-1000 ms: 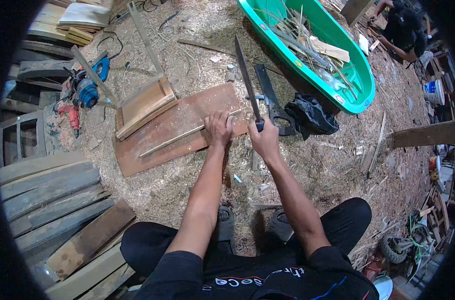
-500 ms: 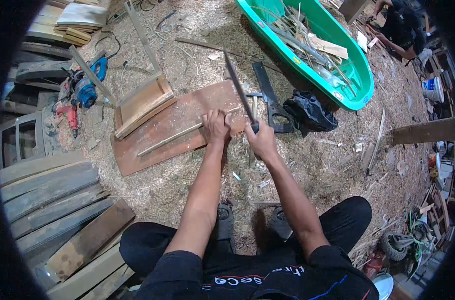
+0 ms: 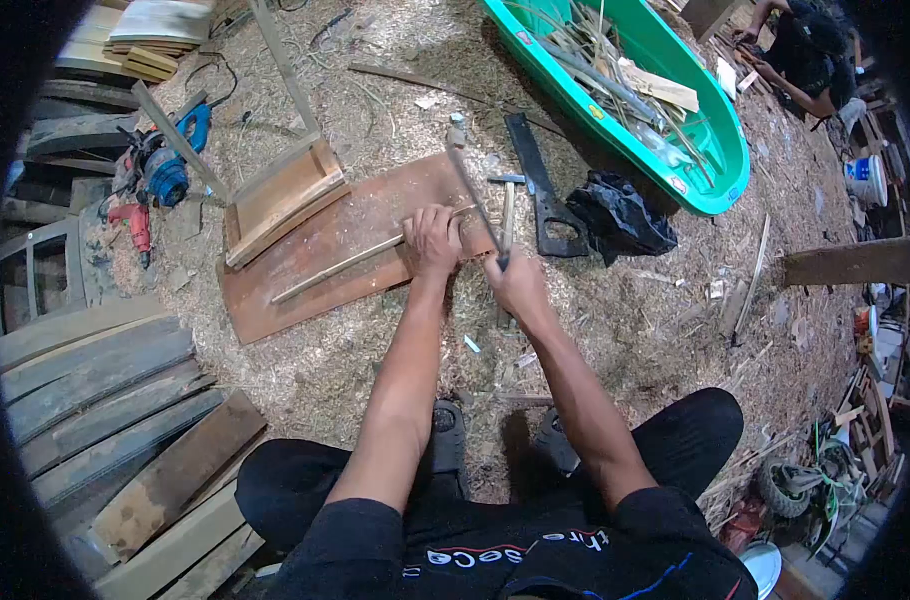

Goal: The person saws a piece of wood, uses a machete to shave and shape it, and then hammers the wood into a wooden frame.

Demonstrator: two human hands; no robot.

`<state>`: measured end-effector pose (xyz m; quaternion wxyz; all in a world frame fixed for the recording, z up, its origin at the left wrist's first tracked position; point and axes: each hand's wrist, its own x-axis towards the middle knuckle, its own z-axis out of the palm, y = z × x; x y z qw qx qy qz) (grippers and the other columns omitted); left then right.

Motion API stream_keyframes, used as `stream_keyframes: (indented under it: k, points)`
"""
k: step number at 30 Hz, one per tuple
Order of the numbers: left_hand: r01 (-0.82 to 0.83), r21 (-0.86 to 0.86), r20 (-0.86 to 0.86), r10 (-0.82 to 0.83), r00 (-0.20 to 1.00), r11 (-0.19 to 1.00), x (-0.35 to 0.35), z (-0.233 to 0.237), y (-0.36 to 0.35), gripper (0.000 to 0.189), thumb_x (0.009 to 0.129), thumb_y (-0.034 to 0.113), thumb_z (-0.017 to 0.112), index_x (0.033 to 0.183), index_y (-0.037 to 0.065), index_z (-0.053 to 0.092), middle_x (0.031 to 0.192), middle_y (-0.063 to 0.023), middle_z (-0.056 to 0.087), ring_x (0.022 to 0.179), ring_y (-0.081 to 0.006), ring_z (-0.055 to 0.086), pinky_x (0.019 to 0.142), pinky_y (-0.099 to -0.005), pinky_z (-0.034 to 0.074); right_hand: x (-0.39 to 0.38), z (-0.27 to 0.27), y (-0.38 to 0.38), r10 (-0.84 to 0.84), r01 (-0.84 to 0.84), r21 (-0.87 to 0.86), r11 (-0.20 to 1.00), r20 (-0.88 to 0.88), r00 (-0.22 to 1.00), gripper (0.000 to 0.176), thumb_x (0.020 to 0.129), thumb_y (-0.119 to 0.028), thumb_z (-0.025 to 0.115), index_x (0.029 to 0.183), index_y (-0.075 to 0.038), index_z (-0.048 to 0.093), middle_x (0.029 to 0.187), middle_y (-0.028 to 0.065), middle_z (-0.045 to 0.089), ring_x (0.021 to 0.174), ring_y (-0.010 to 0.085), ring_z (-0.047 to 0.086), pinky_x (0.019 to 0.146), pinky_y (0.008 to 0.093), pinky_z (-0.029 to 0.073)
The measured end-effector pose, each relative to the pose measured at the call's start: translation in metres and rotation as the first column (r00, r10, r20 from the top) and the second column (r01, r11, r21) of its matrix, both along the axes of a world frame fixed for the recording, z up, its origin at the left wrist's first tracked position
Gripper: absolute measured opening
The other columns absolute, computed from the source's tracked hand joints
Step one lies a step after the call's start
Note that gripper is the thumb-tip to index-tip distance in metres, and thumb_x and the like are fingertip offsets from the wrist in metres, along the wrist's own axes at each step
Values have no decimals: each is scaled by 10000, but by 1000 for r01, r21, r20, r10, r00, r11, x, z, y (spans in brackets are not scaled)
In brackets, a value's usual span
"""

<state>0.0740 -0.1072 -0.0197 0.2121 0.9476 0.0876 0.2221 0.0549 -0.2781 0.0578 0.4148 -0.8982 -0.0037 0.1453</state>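
My left hand is closed over a thin wooden strip, holding it down along the reddish-brown board on the floor. In my right hand is a machete with a dark handle. Its blade, slightly blurred, slants up and left, overlapping the right end of the strip in this view, just beyond my left fingers. Right of the blade lie a hammer with a wooden handle and a dark handsaw.
A green tub full of wood scraps and a black plastic bag lie ahead right. A wooden frame rests at the board's left, beside power tools. Planks are stacked at left. Another person crouches far right.
The machete has come down, its blade now lower over the strip's right end. My left hand stays on the strip.
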Motion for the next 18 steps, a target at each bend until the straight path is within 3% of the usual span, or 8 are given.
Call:
stream_keyframes:
  k: [1,2,5,6,10,13,16,18]
  points:
    - [5,0,0,-5,1000,1000,1,1,-1,148,838,214,703,959,133,677,958,-47,627,967,-262,574,856,-411,392,-3,-20,-4,29,-29,-73,997,-6,1000,413,867,-321,652,937,86,636,811,331,653,841,508,660,760,531,527]
    - [10,-1,6,-10,1000,1000,7,5,-1,151,841,213,701,966,132,679,963,-47,629,974,-261,575,859,-410,392,2,-30,-5,44,-45,-73,996,-15,999,381,860,-312,644,878,68,628,766,299,652,778,461,675,703,504,514]
    - [12,-13,-17,-13,1000,1000,-2,7,-1,159,848,211,697,984,129,683,979,-50,636,997,-260,576,867,-409,393,5,-27,-6,32,-32,-3,999,-30,999,384,861,-318,633,836,65,637,744,279,655,746,432,681,690,488,514]
    - [10,-20,-20,-10,1000,1000,1,9,0,163,849,211,697,988,128,684,987,-52,639,1007,-260,577,870,-410,394,13,-25,-7,74,-73,11,997,-89,993,368,864,-309,638,809,55,639,690,243,641,639,349,670,635,472,508]
    - [7,-30,-48,-8,999,1000,1,12,-1,172,852,216,697,997,124,687,1009,-56,646,1032,-262,580,882,-413,396,22,-28,-15,153,-145,62,987,-150,977,374,891,-323,627,792,37,627,621,160,590,505,213,579,529,439,472]
    - [15,-28,-38,-16,999,999,1,12,0,174,854,222,697,994,118,685,1021,-58,651,1031,-266,584,889,-414,398,25,-43,-19,137,-86,195,977,-261,956,379,895,-329,627,803,38,611,617,145,577,518,213,584,533,433,470]
    - [22,-37,-38,-24,999,999,1,13,-1,182,852,226,695,993,112,685,1019,-62,653,1025,-270,587,886,-417,401,35,-38,-32,181,121,481,868,-535,825,383,902,-333,631,831,42,605,635,177,595,537,246,607,557,434,482]
    - [28,-30,6,-28,1000,999,8,12,2,188,849,228,695,994,109,686,1018,-64,653,1024,-271,588,882,-419,404,30,-21,-22,103,-83,174,981,-107,989,386,909,-335,628,838,43,603,644,201,601,555,272,625,572,431,489]
